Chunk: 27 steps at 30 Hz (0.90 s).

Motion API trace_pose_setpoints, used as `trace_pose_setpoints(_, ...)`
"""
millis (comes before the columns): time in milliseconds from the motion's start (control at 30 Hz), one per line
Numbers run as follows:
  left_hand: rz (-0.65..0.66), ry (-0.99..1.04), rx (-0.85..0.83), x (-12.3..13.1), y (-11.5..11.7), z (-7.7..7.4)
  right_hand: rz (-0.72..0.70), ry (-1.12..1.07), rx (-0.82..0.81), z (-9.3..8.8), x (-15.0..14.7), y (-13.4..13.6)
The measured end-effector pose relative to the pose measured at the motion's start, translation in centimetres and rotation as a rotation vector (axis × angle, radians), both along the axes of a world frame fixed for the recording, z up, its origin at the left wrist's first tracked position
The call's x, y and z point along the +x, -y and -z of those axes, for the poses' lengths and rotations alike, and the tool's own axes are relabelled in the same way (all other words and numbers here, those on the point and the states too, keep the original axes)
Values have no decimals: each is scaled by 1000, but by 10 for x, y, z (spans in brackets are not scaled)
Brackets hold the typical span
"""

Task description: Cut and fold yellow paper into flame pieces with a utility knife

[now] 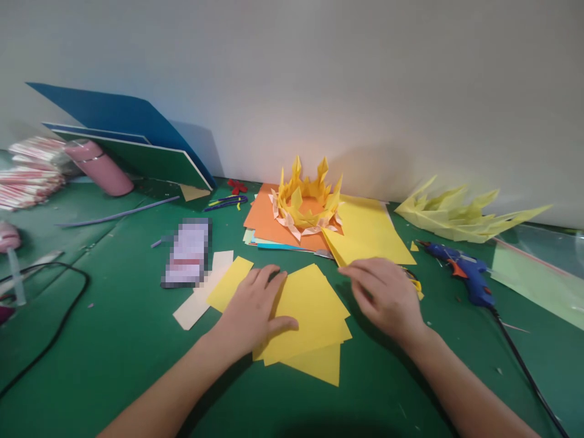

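Several yellow paper sheets (310, 313) lie fanned out on the green table. My left hand (258, 304) rests on them, fingers spread, thumb out over the sheets. To the right, my right hand (385, 298) has its fingers pinched together at a folded edge of another piece of yellow paper (371, 228). Just beyond it sits a folded paper crown (308, 201), yellow points above a pale pink base, on orange paper (260, 210). A smaller yellow piece (232, 280) overlaps a cream strip (191, 310) left of my left hand.
A blue hot glue gun (469, 267) with its cord lies right; behind it is a pale yellow folded-paper piece (469, 213). A blurred phone (188, 252), pink bottle (100, 167), leaning boards (137, 161) and black cable (73, 304) are left. A wall stands behind.
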State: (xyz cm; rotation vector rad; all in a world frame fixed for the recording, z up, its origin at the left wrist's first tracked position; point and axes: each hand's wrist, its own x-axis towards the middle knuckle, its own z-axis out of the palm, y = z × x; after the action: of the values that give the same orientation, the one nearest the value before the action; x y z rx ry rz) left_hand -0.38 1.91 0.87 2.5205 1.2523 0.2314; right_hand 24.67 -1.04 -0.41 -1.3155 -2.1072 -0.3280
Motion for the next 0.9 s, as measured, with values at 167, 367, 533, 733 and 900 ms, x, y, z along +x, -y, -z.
trace_pose_setpoints(167, -19, 33, 11, 1, 1, 6, -176, 43, -245, 8, -28, 3)
trace_pose_setpoints(367, -22, 87, -19, 2, 1, 4, -183, 46, -344, 14, -35, 3)
trace_pose_setpoints(533, -38, 241, 23, 3, 3, 7, -216, -71, -337, 11, -37, 6)
trace_pose_setpoints(733, -136, 464, -127, 2, 0, 6, -90, -499, -408, 13, -37, 6)
trace_pose_setpoints(900, -294, 640, -388, 2, -4, 0, 19, -841, -522, 21, -33, 0)
